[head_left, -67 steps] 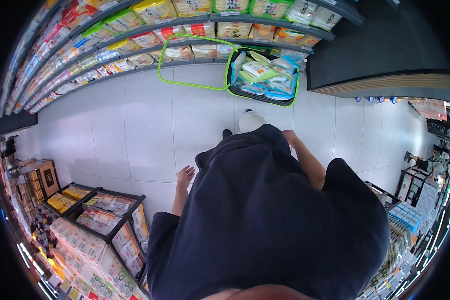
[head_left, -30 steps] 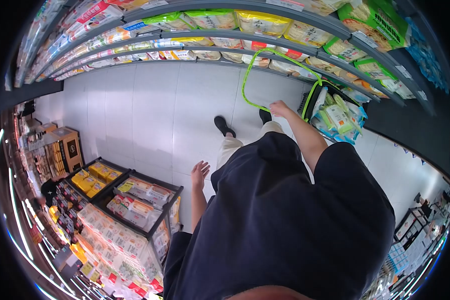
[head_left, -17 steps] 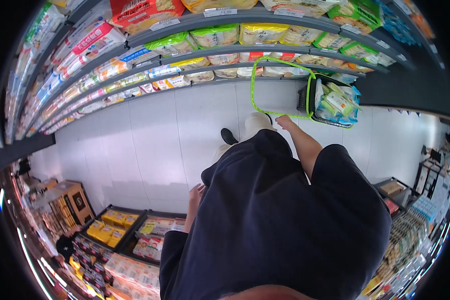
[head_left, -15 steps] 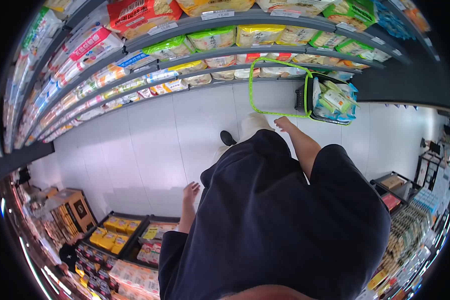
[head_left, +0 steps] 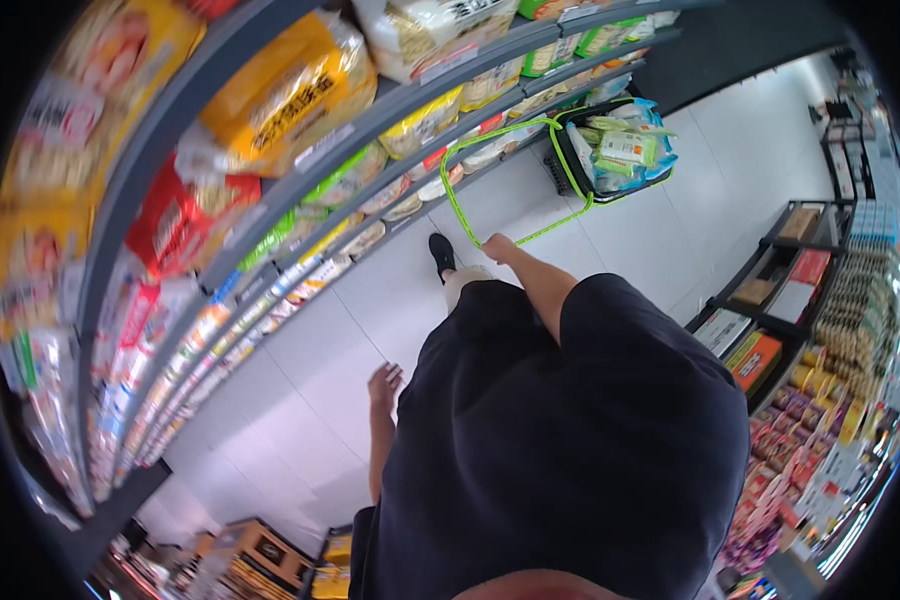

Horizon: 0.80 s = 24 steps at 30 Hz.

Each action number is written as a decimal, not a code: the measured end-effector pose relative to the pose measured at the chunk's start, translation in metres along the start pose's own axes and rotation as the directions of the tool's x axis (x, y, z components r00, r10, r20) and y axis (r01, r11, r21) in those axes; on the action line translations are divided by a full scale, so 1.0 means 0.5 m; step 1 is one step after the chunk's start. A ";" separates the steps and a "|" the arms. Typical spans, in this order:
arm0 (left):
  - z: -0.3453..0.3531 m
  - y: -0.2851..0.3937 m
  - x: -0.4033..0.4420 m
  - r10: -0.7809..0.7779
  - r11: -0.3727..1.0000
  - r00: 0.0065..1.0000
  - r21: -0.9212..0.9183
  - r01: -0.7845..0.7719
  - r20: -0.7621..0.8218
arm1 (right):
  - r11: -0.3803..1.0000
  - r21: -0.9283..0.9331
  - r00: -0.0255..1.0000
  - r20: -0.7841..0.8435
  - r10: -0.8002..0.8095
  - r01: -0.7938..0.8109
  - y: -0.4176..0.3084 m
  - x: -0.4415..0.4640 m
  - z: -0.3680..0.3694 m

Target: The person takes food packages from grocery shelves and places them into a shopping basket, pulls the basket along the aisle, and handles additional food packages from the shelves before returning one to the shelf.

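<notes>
At the lower end of a bright green pull handle (head_left: pixel 452 196), my right hand (head_left: pixel 500 248) has its fingers closed around the bar. The handle belongs to a black shopping basket (head_left: pixel 630 195) with a green rim, standing on the floor at the upper right. Inside the basket lie green-and-white packets (head_left: pixel 627 148) and blue packaging (head_left: pixel 660 160). My left hand (head_left: pixel 385 383) hangs at my side over the floor, fingers loosely apart, with nothing in it.
Grey shelves (head_left: pixel 280 190) full of bagged food run along the left and top. My black shoe (head_left: pixel 440 257) is on the pale tiled floor (head_left: pixel 310 400). Display racks (head_left: pixel 770 290) with boxes line the right, and a carton (head_left: pixel 260 555) stands at the bottom left.
My view has turned, so the shelves loom larger at the left. My right hand and the basket appear farther left, and the hand is now at the corner of the handle.
</notes>
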State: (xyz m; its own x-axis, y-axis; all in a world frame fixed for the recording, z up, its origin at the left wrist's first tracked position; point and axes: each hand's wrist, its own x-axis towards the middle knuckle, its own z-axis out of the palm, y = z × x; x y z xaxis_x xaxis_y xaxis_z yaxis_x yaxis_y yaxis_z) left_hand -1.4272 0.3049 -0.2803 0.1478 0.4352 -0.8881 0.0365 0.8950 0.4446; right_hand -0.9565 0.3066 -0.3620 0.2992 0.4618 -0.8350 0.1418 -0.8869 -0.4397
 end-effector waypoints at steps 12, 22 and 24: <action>-0.014 0.336 0.038 -0.019 0.880 0.998 0.472 0.049 -0.068 | 0.984 0.136 0.952 -0.265 0.150 -0.117 -0.134 0.063 0.066; 0.206 0.577 0.142 -0.070 0.621 0.982 0.778 -0.097 0.178 | 0.932 0.325 0.966 -0.144 0.213 -0.157 -0.109 0.088 0.126; 0.219 0.599 0.167 -0.094 0.565 0.972 0.816 -0.125 0.214 | 0.895 0.371 0.919 -0.201 0.338 -0.248 -0.127 0.067 0.134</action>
State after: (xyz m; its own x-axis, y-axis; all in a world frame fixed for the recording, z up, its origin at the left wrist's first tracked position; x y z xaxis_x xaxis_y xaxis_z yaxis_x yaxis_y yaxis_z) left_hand -1.2955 0.5986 -0.2084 0.3518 0.3183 -0.8803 0.8083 0.3710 0.4572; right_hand -1.0190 0.3793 -0.3840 0.5124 0.1221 -0.8500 -0.2972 -0.9034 -0.3090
